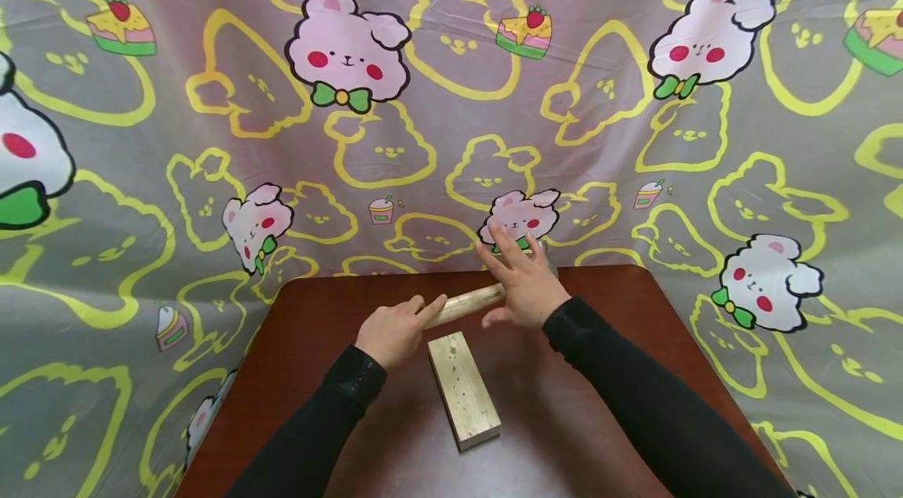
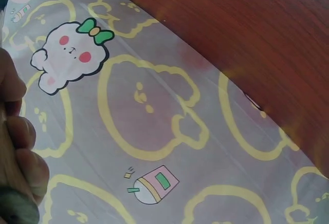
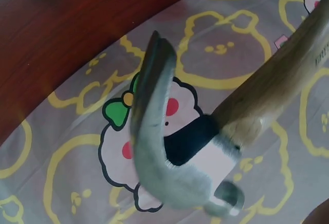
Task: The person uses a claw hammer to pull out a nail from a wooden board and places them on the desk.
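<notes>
The left hand [image 1: 395, 332] curls its fingers around the handle of a hammer [image 1: 464, 306], up above the desk [image 1: 310, 333]. The right hand [image 1: 525, 290] is spread wide near its metal head [image 3: 154, 152]. A wood block [image 1: 463, 388] lies closer.

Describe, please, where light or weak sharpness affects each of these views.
Head view: pale sheen on the near part of the table; left wrist view: the left hand shaded and cut off by the left edge; right wrist view: the hammer slightly soft, bright highlights on its metal head.
</notes>
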`<action>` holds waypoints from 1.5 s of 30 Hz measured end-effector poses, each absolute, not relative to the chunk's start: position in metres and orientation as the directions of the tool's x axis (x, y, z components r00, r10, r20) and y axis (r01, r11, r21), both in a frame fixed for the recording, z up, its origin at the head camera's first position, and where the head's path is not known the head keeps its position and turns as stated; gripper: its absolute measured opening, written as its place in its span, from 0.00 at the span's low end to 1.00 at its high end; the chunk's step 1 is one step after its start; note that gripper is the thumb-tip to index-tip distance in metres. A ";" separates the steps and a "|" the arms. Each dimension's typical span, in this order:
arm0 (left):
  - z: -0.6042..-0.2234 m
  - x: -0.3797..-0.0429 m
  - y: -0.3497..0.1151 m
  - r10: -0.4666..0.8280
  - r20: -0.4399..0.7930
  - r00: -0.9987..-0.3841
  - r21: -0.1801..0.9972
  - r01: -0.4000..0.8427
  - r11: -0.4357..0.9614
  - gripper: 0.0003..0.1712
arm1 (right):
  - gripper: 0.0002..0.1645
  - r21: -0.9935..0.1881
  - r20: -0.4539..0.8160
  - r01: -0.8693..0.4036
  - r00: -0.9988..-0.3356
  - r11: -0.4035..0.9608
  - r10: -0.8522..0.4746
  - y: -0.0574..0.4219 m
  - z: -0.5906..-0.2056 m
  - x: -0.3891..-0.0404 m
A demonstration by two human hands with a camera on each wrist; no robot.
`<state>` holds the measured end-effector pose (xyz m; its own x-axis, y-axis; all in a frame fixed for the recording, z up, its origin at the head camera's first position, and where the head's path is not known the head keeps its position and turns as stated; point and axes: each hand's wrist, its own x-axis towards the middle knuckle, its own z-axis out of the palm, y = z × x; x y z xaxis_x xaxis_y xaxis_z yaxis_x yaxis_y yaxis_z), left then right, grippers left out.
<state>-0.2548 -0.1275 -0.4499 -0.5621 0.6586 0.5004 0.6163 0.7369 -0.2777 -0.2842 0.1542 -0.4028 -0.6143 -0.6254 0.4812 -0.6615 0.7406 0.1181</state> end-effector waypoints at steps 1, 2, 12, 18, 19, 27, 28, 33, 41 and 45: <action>-0.449 -0.254 -0.126 0.664 0.497 -0.559 -0.279 0.622 0.732 0.40 | 0.82 0.119 0.452 -0.654 -0.634 0.747 -0.627 0.153 -0.404 -0.284; -0.448 -0.254 -0.125 0.668 0.494 -0.556 -0.279 0.626 0.728 0.39 | 0.82 0.122 0.424 -0.646 -0.653 0.754 -0.628 0.152 -0.405 -0.283; -0.439 -0.246 -0.115 0.718 0.483 -0.501 -0.313 0.668 0.676 0.38 | 0.74 0.075 0.307 -0.629 -0.724 0.774 -0.618 0.149 -0.409 -0.279; -0.434 -0.246 -0.115 0.724 0.493 -0.482 -0.325 0.670 0.668 0.38 | 0.64 -0.012 0.232 -0.630 -0.757 0.777 -0.610 0.149 -0.410 -0.277; -0.433 -0.247 -0.115 0.723 0.495 -0.481 -0.325 0.670 0.668 0.39 | 0.62 -0.024 0.220 -0.630 -0.761 0.777 -0.610 0.149 -0.410 -0.277; -0.429 -0.246 -0.110 0.730 0.499 -0.467 -0.340 0.670 0.660 0.37 | 0.52 -0.069 0.165 -0.645 -0.760 0.761 -0.629 0.150 -0.414 -0.277; -0.429 -0.245 -0.110 0.733 0.496 -0.465 -0.345 0.669 0.658 0.37 | 0.52 -0.079 0.150 -0.645 -0.761 0.760 -0.631 0.150 -0.415 -0.277; -0.431 -0.243 -0.108 0.756 0.472 -0.454 -0.376 0.672 0.638 0.34 | 0.49 -0.166 0.020 -0.630 -0.771 0.759 -0.636 0.151 -0.418 -0.277; -0.436 -0.244 -0.104 0.769 0.456 -0.448 -0.396 0.672 0.626 0.32 | 0.17 -0.253 -0.026 -0.667 -0.719 0.700 -0.694 0.153 -0.434 -0.276; -0.439 -0.245 -0.104 0.763 0.455 -0.460 -0.371 0.681 0.632 0.32 | 0.17 -0.294 0.001 -0.667 -0.716 0.685 -0.698 0.155 -0.445 -0.272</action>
<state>-0.2449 -0.1036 -0.4385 -0.4597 0.7628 0.4547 0.6806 0.6315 -0.3714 -0.2724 0.1553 -0.4450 -0.7163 -0.6978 0.0008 -0.6672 0.6846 -0.2935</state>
